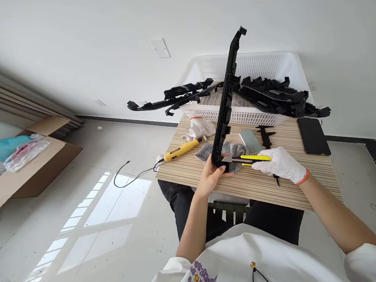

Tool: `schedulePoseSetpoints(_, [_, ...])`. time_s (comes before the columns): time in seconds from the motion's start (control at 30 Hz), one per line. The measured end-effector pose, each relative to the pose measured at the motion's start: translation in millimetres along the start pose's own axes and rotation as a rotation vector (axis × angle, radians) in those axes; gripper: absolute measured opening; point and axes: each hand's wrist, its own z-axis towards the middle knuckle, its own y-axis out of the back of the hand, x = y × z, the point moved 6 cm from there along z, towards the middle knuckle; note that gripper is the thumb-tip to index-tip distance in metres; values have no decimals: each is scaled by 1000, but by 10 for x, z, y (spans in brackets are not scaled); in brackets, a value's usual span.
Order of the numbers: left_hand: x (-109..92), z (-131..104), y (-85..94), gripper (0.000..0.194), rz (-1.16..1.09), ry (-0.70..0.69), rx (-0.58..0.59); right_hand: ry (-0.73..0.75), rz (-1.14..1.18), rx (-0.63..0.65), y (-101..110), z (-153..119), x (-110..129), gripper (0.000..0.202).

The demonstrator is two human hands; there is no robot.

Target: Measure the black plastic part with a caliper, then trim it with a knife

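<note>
My bare left hand (209, 177) is closed around the lower end of a long black plastic trim piece (226, 105), which stands tilted up and away over the table. In a white knit glove, my right hand (279, 163) grips a yellow and black utility knife (256, 157). The knife's blade points left and meets the black piece near its lower end, just by my left fingers; whether it cuts in cannot be made out. Under the piece lies a grey cloth (237, 149).
A white plastic basket (205, 110) at the back of the wood-patterned table (184, 174) holds several black pieces (272, 93) jutting past its rim. Also there: a yellow corded tool (181, 150), a white glove (200, 128), a pale flat box (250, 141), calipers (266, 137) and a black phone (314, 136).
</note>
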Motion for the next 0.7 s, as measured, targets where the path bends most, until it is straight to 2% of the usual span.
schedulePoseSetpoints(0.1, [2,-2,-9,46,-4,-9,19,47,-48,-9,-80,29,16,35])
schedulePoseSetpoints(0.3, [-17,-18,-18,47,11,11,-3,79,-70,-168,-30,58,-41,39])
schedulePoseSetpoints(0.43, [-57,-40,-99,54,63,48,96,116,-53,-127,-34,75,-64,37])
schedulePoseSetpoints(0.5, [-59,-45,-121,53,80,68,131,123,-42,-145,-22,79,-75,36])
schedulePoseSetpoints(0.7, [-28,-41,-78,51,104,90,41,160,-91,-203,-19,70,-75,36])
